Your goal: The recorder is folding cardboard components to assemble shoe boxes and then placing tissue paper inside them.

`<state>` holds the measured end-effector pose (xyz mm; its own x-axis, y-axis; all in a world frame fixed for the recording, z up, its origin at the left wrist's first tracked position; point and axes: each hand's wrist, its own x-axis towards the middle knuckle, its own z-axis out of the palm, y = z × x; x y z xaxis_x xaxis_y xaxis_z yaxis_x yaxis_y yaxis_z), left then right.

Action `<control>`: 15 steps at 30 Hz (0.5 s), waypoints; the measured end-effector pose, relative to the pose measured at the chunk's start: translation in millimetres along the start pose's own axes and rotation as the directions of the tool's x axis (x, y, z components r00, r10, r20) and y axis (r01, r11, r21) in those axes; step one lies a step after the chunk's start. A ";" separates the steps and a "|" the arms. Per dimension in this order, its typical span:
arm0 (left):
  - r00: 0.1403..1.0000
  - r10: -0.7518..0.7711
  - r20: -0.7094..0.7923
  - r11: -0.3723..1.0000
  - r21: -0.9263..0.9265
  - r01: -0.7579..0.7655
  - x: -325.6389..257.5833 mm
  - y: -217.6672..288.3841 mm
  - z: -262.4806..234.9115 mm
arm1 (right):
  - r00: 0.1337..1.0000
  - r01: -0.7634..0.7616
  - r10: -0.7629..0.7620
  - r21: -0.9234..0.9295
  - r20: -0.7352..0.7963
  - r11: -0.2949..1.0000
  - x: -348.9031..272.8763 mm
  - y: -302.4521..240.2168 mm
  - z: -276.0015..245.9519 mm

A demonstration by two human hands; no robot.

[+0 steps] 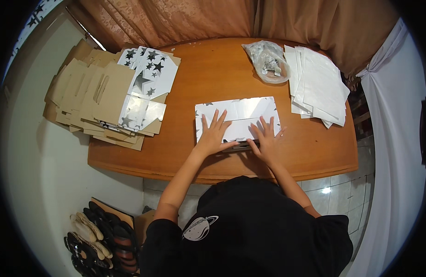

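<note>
A flat shiny silver card sheet with star print (243, 113) lies in the middle of the brown wooden table (208, 74). My left hand (213, 134) presses flat on its near left part, fingers spread. My right hand (266, 138) presses flat on its near right part, fingers spread too. Both thumbs point toward each other along the sheet's near edge, where a folded flap shows. Neither hand grips anything.
A stack of flat brown card cutouts with silver star sheets on top (111, 92) overhangs the table's left side. A clear plastic bag of small pieces (268, 60) and a pile of white sheets (319, 85) lie at the right. Sandals (99, 240) rest on the floor lower left.
</note>
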<state>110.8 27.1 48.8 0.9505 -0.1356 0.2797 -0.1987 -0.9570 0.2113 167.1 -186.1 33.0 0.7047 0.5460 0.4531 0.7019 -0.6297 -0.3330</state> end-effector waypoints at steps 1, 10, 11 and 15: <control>1.000 0.004 0.001 1.000 -0.002 -0.004 6.0 5.0 -2.0 | 1.000 -0.004 0.004 -0.002 -0.001 1.000 -4.6 1.5 0.1; 0.987 0.091 0.130 0.995 -0.059 -0.084 74.9 42.9 42.6 | 0.933 -0.184 0.261 0.296 -0.246 0.937 -50.1 10.7 4.4; 0.984 -0.055 0.167 0.895 -0.430 0.123 82.4 39.0 44.4 | 0.930 -0.228 0.300 0.308 -0.213 0.924 -50.7 11.2 3.1; 0.947 -0.024 0.319 0.999 0.038 0.013 95.4 31.4 31.8 | 0.903 -0.392 0.428 0.355 -0.027 0.849 -50.0 9.3 5.6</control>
<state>202.8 -24.0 52.3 0.9816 -0.1868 -0.0388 -0.1770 -0.9677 0.1792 138.9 -216.2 2.6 0.9344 0.2088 0.2886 0.3562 -0.5523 -0.7537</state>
